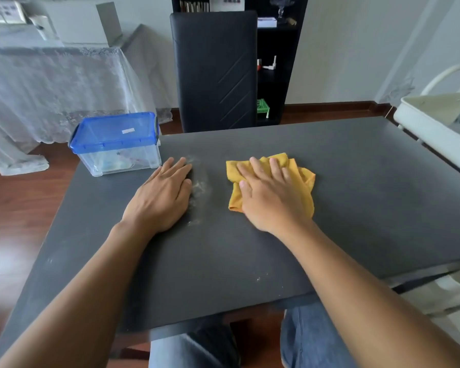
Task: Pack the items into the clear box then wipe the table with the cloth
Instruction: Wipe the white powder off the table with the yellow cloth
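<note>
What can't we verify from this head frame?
- Items in the clear box: head view, blurred behind the walls and blue lid.
- Cloth middle: under the right hand.
- Table under the left hand: covered by the palm.
- Label on the lid: too small.

Both hands are flat on the dark tabletop [356,181]. The right hand [270,199] presses down on a crumpled yellow cloth [302,172], fingers spread. The left hand [161,196] just rests on the bare surface, right beside a whitish dusty smear [201,187]. The clear box [120,152], blue lid on, sits at the far left corner with stuff inside.
</note>
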